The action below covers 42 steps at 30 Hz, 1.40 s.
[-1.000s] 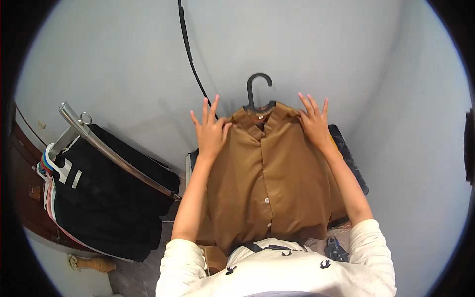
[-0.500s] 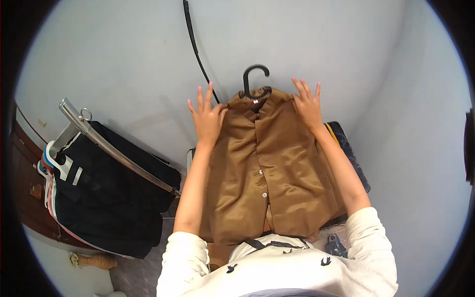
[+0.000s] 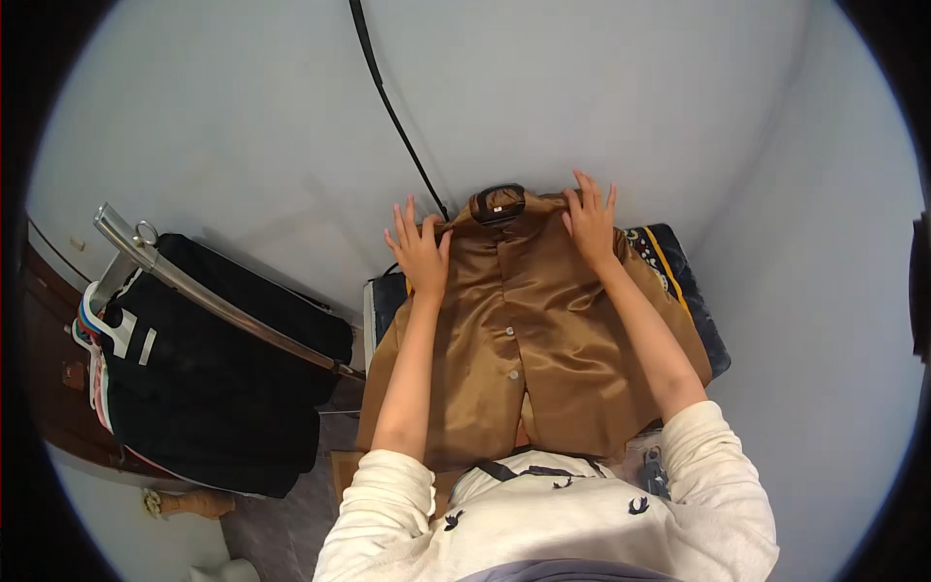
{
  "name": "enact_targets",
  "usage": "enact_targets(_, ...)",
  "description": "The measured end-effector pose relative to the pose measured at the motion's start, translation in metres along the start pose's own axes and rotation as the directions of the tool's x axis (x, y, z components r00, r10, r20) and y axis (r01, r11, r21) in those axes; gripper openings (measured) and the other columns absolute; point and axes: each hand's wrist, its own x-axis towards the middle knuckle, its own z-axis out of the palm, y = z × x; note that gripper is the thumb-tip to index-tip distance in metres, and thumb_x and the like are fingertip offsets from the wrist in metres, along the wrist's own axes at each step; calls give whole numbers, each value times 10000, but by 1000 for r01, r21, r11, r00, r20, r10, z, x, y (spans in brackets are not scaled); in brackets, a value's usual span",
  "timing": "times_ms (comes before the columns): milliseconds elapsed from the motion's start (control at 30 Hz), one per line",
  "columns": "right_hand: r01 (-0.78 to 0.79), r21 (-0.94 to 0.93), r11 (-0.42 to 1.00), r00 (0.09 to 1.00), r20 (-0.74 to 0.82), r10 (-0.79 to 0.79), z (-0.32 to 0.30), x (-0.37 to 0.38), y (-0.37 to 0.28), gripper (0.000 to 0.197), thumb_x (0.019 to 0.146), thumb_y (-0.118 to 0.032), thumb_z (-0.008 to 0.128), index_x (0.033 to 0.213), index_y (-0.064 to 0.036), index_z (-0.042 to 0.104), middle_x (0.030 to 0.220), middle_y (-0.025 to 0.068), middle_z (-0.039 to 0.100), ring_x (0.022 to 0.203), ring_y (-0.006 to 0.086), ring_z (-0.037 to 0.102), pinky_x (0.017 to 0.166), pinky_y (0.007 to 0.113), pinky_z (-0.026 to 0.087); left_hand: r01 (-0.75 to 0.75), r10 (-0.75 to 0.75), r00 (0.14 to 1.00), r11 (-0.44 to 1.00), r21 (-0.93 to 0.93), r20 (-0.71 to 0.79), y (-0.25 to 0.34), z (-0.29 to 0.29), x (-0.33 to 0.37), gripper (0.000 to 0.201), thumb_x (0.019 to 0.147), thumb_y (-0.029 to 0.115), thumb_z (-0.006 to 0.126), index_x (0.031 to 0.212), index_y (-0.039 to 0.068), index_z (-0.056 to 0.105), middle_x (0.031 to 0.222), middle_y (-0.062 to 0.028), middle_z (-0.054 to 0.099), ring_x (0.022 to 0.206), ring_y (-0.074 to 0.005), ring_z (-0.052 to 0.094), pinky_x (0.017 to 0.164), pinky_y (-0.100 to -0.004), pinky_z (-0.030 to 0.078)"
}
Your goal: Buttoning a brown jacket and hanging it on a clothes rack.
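A shiny brown button-up shirt lies spread in front of me, its collar toward the wall and its white buttons facing up. A dark curved piece, likely the hanger's hook, shows at the collar. My left hand rests at the shirt's left shoulder, fingers spread. At the right shoulder my right hand lies with its fingers outstretched too. Neither hand visibly grips the cloth. The rest of the hanger is hidden inside the shirt.
Under the shirt is a dark patterned cloth with a yellow stripe. A metal rail at left bears black garments on hangers. A black cable hangs down the wall. A tan vase-like object is at lower left.
The shirt has gone down onto the dark cloth, and its sides now spread wider. The upright black hook no longer stands above the collar. Both hands have moved slightly lower with the shoulders.
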Motion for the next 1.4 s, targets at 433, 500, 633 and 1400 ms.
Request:
enact_targets(433, 45, 186, 981, 999, -16, -43, -25, -8, -1, 433, 791, -188, 754, 1205, -202, 629, 1516, 73, 369, 1347, 279, 419, 1122, 647, 253, 29, -30, 1000, 982, -186, 0, 6, -11, -6, 227, 751, 199, 807, 939, 166, 683, 1497, -50, 434, 1425, -323, 338, 1110, -607, 275)
enact_targets(500, 109, 218, 970, 994, -29, -105, -28, -10, 0, 356, 800, -185, 747, 1145, -248, 686, 1504, 59, 399, 1339, 272, 432, 1126, 639, 255, 3, -3, 1000, 983, -181, 0, 3, -13, -12, 175, 750, 191, 805, 880, 160, 691, 1489, -40, 450, 1417, -323, 351, 1109, -606, 279)
enact_targets(633, 209, 274, 939, 977, -21, -211, -37, -17, -6, 171, 794, -172, 744, 964, -189, 741, 1475, 47, 459, 1341, 263, 436, 1144, 618, 255, -74, 82, 995, 986, -146, 52, -11, -14, -35, 142, 724, 165, 809, 729, 133, 670, 1477, -23, 479, 1394, -312, 386, 1107, -604, 292)
enact_targets(1400, -77, 372, 925, 972, 235, -14, -111, -135, -86, 278, 848, -256, 689, 1068, -86, 674, 1515, 140, 382, 1421, 353, 312, 1131, 679, 157, 16, 115, 916, 947, -320, 384, 38, -82, -151, 377, 874, 282, 687, 1225, 143, 682, 1604, -155, 256, 1458, -410, 242, 1127, -646, 201)
